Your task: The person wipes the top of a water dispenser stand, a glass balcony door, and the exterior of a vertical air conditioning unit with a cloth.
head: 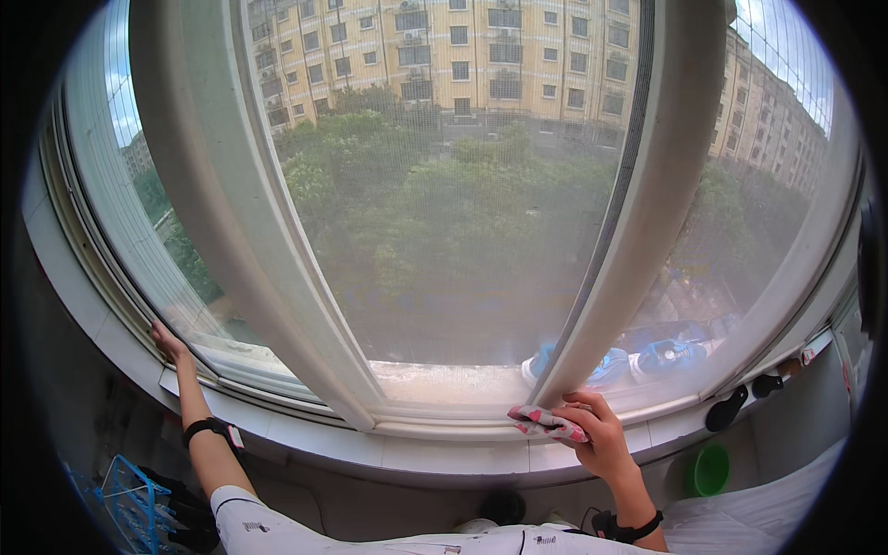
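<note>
My right hand (598,437) grips a folded white cloth with pink-red shapes (548,424). The cloth lies against the bottom rail of the window frame (458,429), at the foot of the right upright (624,229). Far to the left, my left hand (168,342) rests at the lower window track, fingers spread and nothing visible in them. Between the hands stands a sliding sash with an insect screen (451,243). Its left upright (229,229) slants down to the rail.
A white tiled sill (451,456) curves below the frame. Blue plastic bottles (669,356) lie outside, behind the glass. Dark shoe insoles (726,409) sit on the right sill. Beneath are a green basin (709,470) and a blue clip hanger (132,503) with dark garments.
</note>
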Demonstrator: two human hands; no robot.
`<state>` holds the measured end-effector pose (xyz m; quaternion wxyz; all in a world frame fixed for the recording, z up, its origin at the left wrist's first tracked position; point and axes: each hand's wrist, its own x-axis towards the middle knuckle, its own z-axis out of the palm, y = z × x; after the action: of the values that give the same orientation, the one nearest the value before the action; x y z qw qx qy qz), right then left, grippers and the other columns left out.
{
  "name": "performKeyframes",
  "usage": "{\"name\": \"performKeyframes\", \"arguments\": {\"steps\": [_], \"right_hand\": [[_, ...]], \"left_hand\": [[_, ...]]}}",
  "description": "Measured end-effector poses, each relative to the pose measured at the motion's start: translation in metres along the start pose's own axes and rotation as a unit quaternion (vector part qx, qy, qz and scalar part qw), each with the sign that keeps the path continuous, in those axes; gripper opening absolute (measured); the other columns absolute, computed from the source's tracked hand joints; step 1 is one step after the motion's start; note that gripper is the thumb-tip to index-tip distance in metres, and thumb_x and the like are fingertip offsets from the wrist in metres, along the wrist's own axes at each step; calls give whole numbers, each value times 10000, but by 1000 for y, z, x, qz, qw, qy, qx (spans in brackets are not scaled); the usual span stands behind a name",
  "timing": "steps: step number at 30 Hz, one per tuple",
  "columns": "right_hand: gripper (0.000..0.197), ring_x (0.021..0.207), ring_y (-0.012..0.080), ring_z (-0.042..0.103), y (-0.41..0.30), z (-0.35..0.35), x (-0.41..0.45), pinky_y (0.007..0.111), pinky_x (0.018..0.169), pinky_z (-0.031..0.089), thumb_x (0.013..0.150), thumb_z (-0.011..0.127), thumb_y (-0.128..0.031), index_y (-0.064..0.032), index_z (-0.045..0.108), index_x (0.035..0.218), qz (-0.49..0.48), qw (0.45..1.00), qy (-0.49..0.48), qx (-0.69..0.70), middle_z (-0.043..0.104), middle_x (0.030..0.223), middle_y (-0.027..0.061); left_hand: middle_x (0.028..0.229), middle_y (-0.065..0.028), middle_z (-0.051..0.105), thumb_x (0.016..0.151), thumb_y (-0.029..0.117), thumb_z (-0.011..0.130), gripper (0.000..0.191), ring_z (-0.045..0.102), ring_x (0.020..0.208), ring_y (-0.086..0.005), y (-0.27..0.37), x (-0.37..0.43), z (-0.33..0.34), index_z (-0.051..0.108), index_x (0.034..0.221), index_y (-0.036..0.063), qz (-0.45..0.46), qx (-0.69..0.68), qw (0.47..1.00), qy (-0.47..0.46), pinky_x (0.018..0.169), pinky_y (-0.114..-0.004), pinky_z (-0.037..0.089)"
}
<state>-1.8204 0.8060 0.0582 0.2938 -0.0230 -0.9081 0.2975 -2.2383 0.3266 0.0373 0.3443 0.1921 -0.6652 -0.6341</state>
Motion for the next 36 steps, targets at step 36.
{"name": "performKeyframes", "arguments": {"steps": [36], "right_hand": [[347, 828, 264, 513, 15, -28, -75, 300, 655, 439, 598, 596, 2, -127, 532, 914, 118, 985, 109, 61, 433, 1038, 115]], "left_hand": [[1147, 22, 350, 813, 406, 256, 442, 280, 1068, -108, 85, -129, -10, 340, 1148, 132, -3, -131, 968, -215, 902, -349, 126]]}}
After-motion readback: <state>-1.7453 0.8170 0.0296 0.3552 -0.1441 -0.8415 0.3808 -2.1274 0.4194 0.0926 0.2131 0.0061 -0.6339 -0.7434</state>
